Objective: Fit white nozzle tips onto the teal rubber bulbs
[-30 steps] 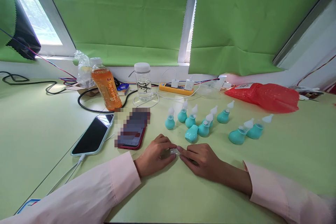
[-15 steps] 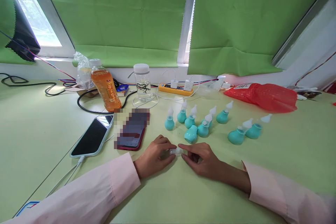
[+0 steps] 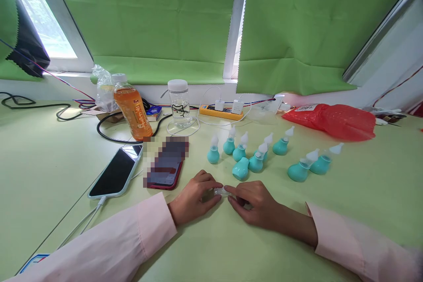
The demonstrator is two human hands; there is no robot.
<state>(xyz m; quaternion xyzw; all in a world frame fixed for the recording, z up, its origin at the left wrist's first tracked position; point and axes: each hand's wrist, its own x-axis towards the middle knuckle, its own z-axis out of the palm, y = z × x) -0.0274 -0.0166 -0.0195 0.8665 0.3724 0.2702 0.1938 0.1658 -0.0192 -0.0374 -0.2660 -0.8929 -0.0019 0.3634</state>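
A small clear plastic tube piece (image 3: 219, 191) lies sideways just above the table, its right end partly covered by fingers. My left hand (image 3: 197, 198) pinches its left end between thumb and fingertips. At the other end, my right hand (image 3: 256, 202) has thumb and index finger closed on it, the other fingers curled under. Just beyond my hands stand several teal bulb nasal aspirators (image 3: 213, 154) with whitish tips. Nearest is a teal bulb (image 3: 240, 169) lying on its side, with no tip visible. Two more aspirators (image 3: 298, 170) lean over at the right.
On the left are a phone in a pale case (image 3: 116, 171) on a charging cable and a red-edged phone (image 3: 168, 163). Behind stand an orange drink bottle (image 3: 134, 112), a clear jar (image 3: 180, 105), a yellow power strip (image 3: 220, 113) and a red plastic bag (image 3: 333, 122).
My right thumb and index finger have moved slightly left and now cover more of the clear piece's right end. My left hand keeps its place.
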